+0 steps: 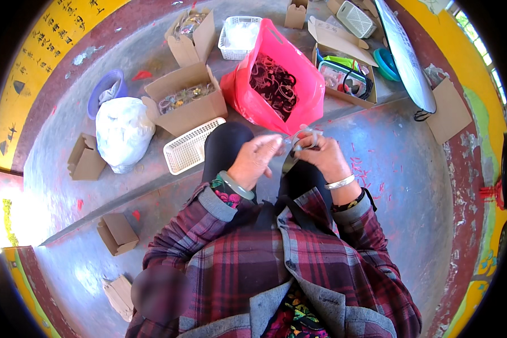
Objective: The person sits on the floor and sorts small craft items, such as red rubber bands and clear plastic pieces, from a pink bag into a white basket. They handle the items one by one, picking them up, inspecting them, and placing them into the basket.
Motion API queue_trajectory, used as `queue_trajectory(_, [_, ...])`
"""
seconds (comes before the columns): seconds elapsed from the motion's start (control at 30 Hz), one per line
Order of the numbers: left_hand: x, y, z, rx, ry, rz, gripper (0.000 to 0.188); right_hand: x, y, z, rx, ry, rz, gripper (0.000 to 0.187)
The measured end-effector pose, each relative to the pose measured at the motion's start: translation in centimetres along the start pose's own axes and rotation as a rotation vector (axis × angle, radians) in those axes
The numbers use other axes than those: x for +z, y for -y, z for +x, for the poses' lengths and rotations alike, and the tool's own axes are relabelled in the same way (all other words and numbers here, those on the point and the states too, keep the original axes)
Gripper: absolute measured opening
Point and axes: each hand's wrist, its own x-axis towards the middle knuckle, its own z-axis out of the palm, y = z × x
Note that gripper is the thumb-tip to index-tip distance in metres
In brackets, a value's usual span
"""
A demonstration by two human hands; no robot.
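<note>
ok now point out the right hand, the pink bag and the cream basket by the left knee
Right hand (328, 158): head view, on its back.
Pink bag (235, 87): head view, on its left outer wall.
Cream basket (188, 150): head view, on its inside.

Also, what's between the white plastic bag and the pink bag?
An open cardboard box with small items inside stands between the white plastic bag and the pink bag, seen in the head view.
</note>
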Motion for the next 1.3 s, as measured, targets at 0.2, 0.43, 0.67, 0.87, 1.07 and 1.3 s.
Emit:
queue_trajectory(0.2, [-0.2,1.7,0.7,0.322,-0.17,-0.341,0.038,0.8,3.0,0.6,0.294,-0.24,0.644,0.008])
queue_trajectory(0.43, [3.5,2.4,1.9,0.329,0.04,-0.62,0.051,5.4,1.1,1.1,-0.009,-0.293,0.48,0.008])
queue_trajectory(0.67, [-0.1,2.1,2.3,0.176,-0.113,-0.873,0.035,5.9,2.1,-0.2,-0.162,-0.347,-0.021,0.023])
queue_trajectory(0.87, [-0.4,0.3,1.0,0.068,-0.051,-0.784,0.033,4.2,6.2,-1.2,-0.739,-0.369,-0.802,0.022])
queue_trajectory(1.07, [0.2,-0.6,0.5,-0.025,0.078,-0.791,0.031,3.3,4.9,-1.3,-0.773,-0.136,-0.868,0.022])
queue_trajectory(1.3, [0.3,-0.4,0.6,-0.04,0.04,-0.847,0.026,3.5,4.1,-1.3,-0.859,-0.088,-0.963,0.032])
